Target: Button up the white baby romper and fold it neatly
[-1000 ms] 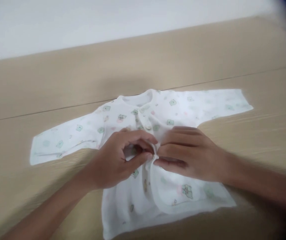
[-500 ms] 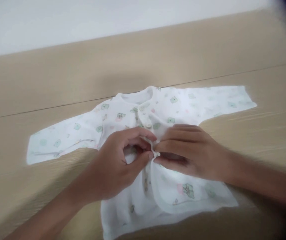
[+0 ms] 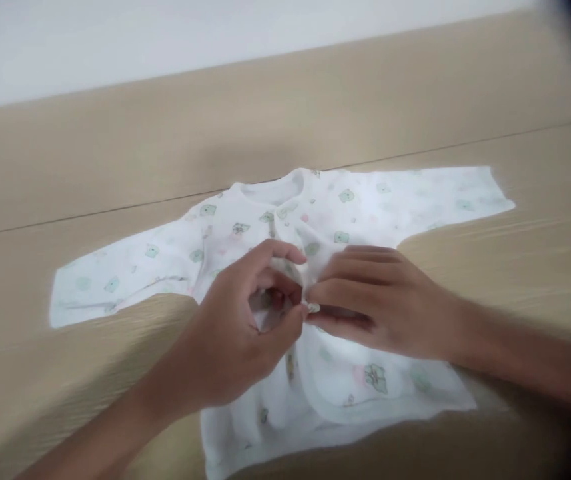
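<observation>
One printed shirt point(image 3: 325, 230), spread beneath left hand point(image 3: 238, 330), right hand point(image 3: 385, 303), both pinching its front

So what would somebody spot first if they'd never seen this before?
Probably the white shirt with green and pink prints, lying mid-picture with its sleeves stretched out to both sides. Next, the left hand and right hand, close together at its front opening. Behind, a thin dark line crosses the brown surface.
</observation>
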Available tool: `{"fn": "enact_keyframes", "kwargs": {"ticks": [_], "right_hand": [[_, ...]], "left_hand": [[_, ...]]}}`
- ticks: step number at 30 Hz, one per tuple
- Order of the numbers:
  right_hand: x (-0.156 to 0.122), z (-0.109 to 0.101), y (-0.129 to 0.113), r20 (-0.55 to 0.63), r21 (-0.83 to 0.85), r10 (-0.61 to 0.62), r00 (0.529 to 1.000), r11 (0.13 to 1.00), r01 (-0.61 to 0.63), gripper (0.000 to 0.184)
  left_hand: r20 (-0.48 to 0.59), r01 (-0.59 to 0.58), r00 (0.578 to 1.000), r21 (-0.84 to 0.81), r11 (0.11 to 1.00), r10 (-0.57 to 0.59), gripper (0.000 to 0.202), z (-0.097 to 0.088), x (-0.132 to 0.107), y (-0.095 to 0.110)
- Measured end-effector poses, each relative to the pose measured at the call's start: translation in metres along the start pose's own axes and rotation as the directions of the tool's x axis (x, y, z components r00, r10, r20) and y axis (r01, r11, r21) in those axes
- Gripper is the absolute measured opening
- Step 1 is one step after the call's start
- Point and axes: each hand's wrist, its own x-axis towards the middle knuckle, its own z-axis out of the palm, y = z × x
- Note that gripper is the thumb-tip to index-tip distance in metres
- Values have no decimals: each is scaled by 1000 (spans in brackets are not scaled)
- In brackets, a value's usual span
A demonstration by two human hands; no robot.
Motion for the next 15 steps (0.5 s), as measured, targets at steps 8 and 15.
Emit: {"fn": "enact_keyframes", "kwargs": {"ticks": [8, 15], "right_hand": [[0, -1, 0, 0, 20, 9, 1000, 1000, -9, 10], [-3, -11, 3, 57, 160, 55, 997, 985, -64, 17]], "left_hand": [[7, -65, 998, 189, 980, 65, 30, 2, 1, -3], [-34, -157, 981, 434, 887, 190, 27, -8, 9, -7]]}}
